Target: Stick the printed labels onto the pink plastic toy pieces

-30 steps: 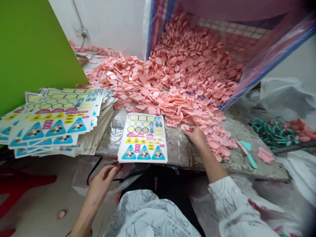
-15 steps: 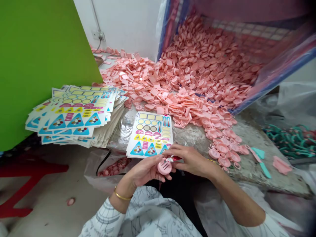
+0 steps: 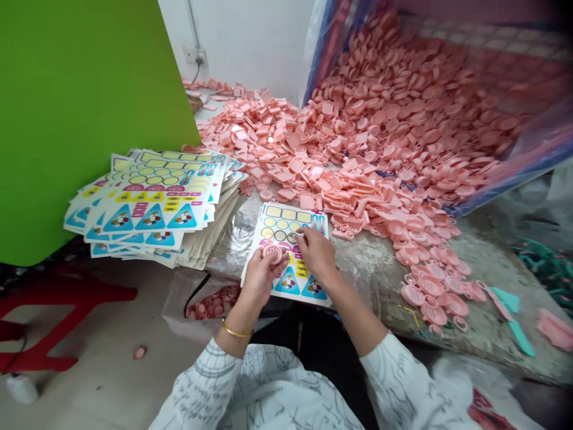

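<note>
My left hand (image 3: pixel 258 276) is closed around a round pink plastic piece (image 3: pixel 272 253) with slots in its face, just above the lower left of a sticker sheet (image 3: pixel 273 213). The fingertips of my right hand (image 3: pixel 317 254) are pinched together at the row of round stickers on that sheet. Whatever lies between those fingertips is too small to make out. Yellow, blue and pink stickers in rectangles, circles and triangles cover the sheet, and both hands hide parts of it.
To the left stands a thick stack of sticker sheets (image 3: pixel 154 197), beside a green panel (image 3: pixel 89 77). Pink pieces (image 3: pixel 286 131) spill from a tipped blue-edged crate (image 3: pixel 514 182). Slotted round pieces (image 3: pixel 434 283) and a turquoise piece (image 3: pixel 521 337) lie at the right. Below is a red stool (image 3: pixel 76 304).
My right hand has moved from the pink piece up onto the sticker sheet, and the red-and-white thing near its fingers no longer shows. My left hand has moved forward over the sheet with the piece.
</note>
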Demonstrator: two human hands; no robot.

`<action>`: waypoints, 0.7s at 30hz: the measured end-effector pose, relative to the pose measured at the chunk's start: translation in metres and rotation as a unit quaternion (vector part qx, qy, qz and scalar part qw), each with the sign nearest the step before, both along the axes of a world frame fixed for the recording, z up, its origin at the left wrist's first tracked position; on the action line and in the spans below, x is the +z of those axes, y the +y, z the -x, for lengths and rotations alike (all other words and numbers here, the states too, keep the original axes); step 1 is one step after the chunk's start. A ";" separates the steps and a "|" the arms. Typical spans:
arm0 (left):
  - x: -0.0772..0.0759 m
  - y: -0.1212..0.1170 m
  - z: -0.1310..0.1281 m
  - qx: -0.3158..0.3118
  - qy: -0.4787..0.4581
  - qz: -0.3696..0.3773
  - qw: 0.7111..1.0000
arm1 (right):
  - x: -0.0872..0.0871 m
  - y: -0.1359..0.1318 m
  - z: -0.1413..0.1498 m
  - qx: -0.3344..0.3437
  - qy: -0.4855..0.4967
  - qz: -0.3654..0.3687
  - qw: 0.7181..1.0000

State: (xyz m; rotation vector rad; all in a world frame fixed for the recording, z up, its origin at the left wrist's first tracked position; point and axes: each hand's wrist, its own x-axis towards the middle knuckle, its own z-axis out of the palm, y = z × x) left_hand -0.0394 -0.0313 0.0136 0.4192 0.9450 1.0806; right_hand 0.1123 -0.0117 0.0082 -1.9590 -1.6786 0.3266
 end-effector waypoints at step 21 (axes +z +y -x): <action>-0.008 0.005 -0.004 0.003 0.013 0.032 0.999 | -0.013 0.009 0.005 0.008 -0.009 0.048 0.999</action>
